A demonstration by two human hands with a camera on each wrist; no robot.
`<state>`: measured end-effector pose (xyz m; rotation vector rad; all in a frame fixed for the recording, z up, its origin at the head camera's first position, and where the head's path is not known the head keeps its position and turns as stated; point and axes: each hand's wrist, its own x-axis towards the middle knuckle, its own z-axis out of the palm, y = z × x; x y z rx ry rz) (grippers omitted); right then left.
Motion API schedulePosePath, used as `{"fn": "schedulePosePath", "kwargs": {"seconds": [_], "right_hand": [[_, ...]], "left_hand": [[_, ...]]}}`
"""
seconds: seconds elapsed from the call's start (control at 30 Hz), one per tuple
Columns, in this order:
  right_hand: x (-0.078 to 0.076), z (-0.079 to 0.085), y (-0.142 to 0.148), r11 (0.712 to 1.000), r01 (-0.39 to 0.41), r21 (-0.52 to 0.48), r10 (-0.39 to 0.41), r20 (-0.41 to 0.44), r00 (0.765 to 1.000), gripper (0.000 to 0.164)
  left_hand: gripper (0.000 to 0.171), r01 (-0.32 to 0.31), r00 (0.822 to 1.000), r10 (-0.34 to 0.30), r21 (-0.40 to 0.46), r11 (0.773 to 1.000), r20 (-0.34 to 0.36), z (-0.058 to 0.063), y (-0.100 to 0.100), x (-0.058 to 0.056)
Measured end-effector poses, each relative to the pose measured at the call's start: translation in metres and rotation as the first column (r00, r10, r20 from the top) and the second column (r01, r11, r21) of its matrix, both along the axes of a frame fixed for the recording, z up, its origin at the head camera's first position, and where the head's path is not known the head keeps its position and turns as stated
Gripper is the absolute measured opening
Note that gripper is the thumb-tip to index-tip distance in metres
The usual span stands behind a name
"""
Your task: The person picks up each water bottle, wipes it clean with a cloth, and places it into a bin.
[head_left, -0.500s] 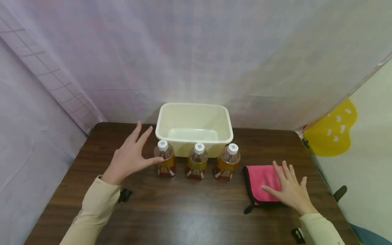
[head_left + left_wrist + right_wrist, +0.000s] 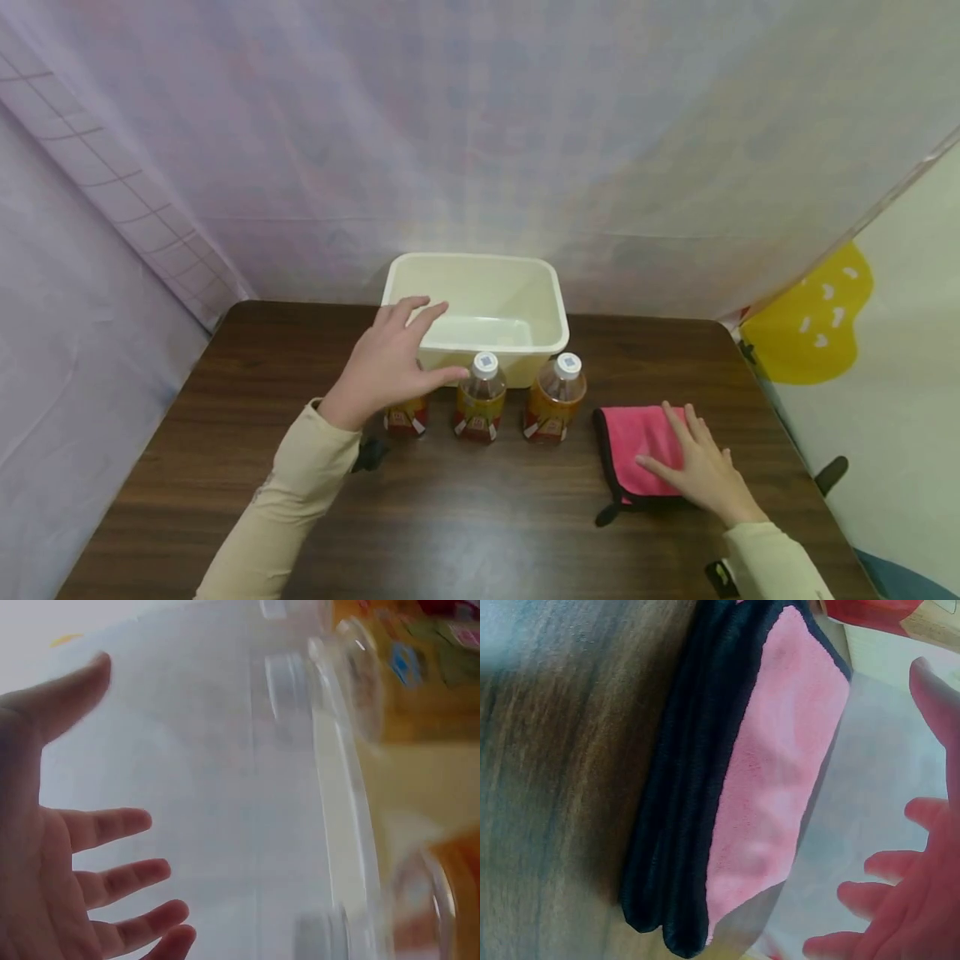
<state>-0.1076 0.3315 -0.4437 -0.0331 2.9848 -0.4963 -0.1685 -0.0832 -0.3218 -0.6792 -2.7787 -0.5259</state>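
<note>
Three bottles with white caps and amber-and-red labels stand in a row: the left bottle [image 2: 406, 419], the middle bottle [image 2: 480, 408] and the right bottle [image 2: 553, 404]. My left hand [image 2: 386, 362] hovers above the left bottle with fingers spread, hiding its cap; the thumb points toward the middle bottle. In the left wrist view nothing lies within that hand [image 2: 75, 847]. At the right, a folded pink cloth [image 2: 633, 450] with black edging lies on the table. Over its right side my right hand [image 2: 705, 471] is held with fingers spread, gripping nothing; the right wrist view shows it apart from the cloth [image 2: 772, 772].
A cream plastic basin [image 2: 555, 312] stands just behind the bottles, close to the curtain [image 2: 480, 150]. The dark wooden table [image 2: 450, 533] carries everything. At the right hangs a pale sheet with a yellow print [image 2: 813, 325].
My left hand has moved right, from beside the left bottle to above it and the basin's front left corner. My right hand has shifted only slightly.
</note>
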Motion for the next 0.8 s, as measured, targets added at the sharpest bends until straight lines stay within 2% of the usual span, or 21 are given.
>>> {"fn": "schedulePosePath", "kwargs": {"seconds": [0.13, 0.33, 0.6, 0.8], "right_hand": [[-0.002, -0.003, 0.002, 0.998, -0.009, 0.062, 0.009, 0.01, 1.0, 0.093], [-0.005, -0.01, 0.004, 0.994, -0.016, 0.11, 0.012, 0.035, 0.999, 0.091], [-0.007, -0.019, 0.007, 0.993, 0.006, 0.114, -0.012, 0.052, 0.999, 0.092], [-0.008, -0.028, 0.008, 0.994, 0.001, 0.106, -0.007, 0.055, 0.998, 0.092]], "left_hand": [[0.073, 0.049, 0.999, -0.049, 0.033, 0.998, -0.012, 0.0, 0.02, -0.003], [0.071, 0.098, 0.993, -0.101, 0.047, 0.994, 0.056, 0.0, 0.048, -0.006], [0.075, 0.192, 0.966, -0.207, 0.106, 0.976, 0.153, -0.003, 0.084, -0.008], [0.075, 0.198, 0.952, -0.214, 0.092, 0.976, 0.219, -0.007, 0.106, -0.006]]}}
